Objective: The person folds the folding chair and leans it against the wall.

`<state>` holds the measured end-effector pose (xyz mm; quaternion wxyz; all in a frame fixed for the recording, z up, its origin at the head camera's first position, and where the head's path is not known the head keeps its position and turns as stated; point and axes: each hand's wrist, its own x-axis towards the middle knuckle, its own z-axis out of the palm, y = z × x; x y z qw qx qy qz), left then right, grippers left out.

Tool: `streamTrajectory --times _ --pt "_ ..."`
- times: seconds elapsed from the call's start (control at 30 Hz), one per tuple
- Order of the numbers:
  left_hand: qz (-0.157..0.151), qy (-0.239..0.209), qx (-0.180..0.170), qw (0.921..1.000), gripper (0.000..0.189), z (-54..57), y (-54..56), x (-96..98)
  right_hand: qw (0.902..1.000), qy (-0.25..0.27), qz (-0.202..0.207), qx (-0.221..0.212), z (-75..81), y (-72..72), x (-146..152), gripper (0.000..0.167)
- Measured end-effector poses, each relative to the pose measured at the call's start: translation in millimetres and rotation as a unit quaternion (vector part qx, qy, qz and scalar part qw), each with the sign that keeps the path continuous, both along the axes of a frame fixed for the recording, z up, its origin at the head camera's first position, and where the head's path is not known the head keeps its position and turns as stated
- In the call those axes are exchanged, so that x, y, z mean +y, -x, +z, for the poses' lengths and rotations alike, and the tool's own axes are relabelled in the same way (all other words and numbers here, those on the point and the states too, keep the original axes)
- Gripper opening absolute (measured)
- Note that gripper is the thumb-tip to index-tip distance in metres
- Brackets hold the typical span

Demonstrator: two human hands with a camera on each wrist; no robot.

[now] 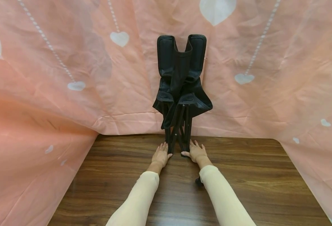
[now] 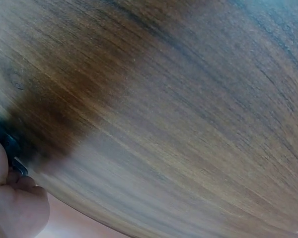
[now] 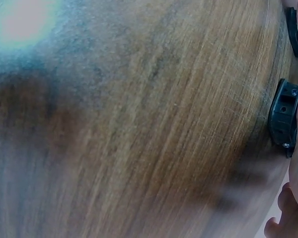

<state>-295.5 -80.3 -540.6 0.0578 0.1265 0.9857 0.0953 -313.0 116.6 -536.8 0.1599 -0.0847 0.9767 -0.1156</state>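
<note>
A black folding chair, partly folded, stands upright on the wooden tabletop. Its dark fabric hangs in folds over crossed legs. The left hand lies against the outer side of the left legs, fingers stretched forward and thumb at the front foot. On the other side, the right hand has its fingers spread behind the right leg and its thumb on the foot. Up close, the right wrist view shows the thumb on a black plastic foot. A black foot also touches the left hand.
Pink cloth with white hearts hangs behind the chair and along both sides of the tabletop. A small black item shows beside the right sleeve. Bright glare lies on the wood in the right wrist view.
</note>
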Motion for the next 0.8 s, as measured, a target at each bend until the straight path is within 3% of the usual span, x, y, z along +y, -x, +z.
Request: streamTrajectory --times 0.8 --pt "0.004 -0.012 -0.01 0.9999 0.061 -4.1 4.4 0.1 0.9999 -0.012 0.004 0.009 -1.4 1.8 -1.1 0.081"
